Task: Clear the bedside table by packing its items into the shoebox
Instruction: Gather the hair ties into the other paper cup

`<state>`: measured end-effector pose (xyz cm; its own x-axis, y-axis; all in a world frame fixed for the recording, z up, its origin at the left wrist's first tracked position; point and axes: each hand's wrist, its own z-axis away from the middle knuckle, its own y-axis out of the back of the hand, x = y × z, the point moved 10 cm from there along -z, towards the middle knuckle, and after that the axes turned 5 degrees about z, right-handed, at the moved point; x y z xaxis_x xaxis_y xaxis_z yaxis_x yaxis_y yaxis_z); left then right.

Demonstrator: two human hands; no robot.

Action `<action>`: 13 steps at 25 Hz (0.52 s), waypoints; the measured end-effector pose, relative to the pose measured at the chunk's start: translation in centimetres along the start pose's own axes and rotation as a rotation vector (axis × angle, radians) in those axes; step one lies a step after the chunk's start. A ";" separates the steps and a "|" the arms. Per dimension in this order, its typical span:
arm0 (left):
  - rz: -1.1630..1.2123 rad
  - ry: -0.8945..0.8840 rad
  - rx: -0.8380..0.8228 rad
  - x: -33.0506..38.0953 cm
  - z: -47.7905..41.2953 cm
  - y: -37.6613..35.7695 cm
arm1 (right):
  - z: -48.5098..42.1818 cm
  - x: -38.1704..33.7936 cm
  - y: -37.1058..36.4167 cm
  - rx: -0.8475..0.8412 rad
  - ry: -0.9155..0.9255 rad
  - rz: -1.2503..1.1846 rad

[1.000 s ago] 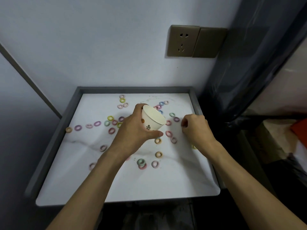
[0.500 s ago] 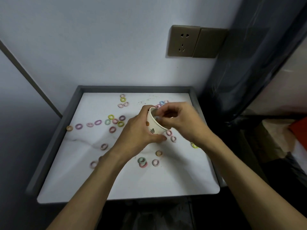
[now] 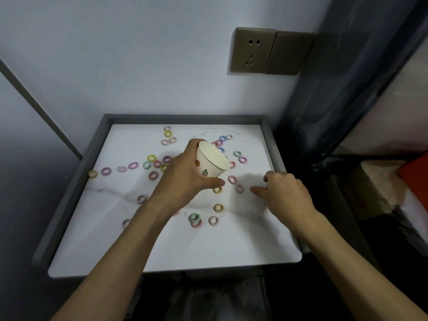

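Note:
My left hand (image 3: 185,176) grips a small white paper cup (image 3: 212,162) with a leaf print, tilted so its mouth faces right, above the middle of the white bedside table top (image 3: 176,246). Several small coloured rings lie scattered over the top, such as a pink ring (image 3: 232,179), a beige ring (image 3: 218,207) and a green ring (image 3: 194,217). My right hand (image 3: 284,193) hovers low near the table's right side, fingers loosely bent and holding nothing, its fingertips just right of another pink ring (image 3: 239,188). No shoebox is in view.
A grey raised rim (image 3: 67,188) borders the table on the left, back and right. A wall socket (image 3: 252,50) sits above. A dark curtain (image 3: 335,100) hangs at the right, with bedding and an orange item (image 3: 414,179) beyond it.
My right hand has left the cup's mouth and moved down to the right, back over the table near the right edge. The cup has tilted a little more towards the right.

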<state>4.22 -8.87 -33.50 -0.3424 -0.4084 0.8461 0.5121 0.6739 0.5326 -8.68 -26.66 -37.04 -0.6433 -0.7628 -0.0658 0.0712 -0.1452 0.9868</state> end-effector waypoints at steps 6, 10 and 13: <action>0.016 -0.010 0.028 -0.1 -0.2 0.2 | -1.4 -2.9 -1.2 0.067 0.043 -0.094; 0.009 -0.015 0.025 0.0 -0.1 0.0 | -2.0 -5.5 -1.0 0.119 0.164 -0.055; 0.006 -0.009 0.012 -0.2 0.0 0.1 | -2.1 -5.5 -1.0 0.115 0.204 -0.052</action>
<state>4.34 -8.75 -33.57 -0.3466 -0.3990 0.8489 0.5048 0.6835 0.5274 -3.66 -23.66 -37.98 -0.4756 -0.8694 -0.1340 -0.0527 -0.1239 0.9909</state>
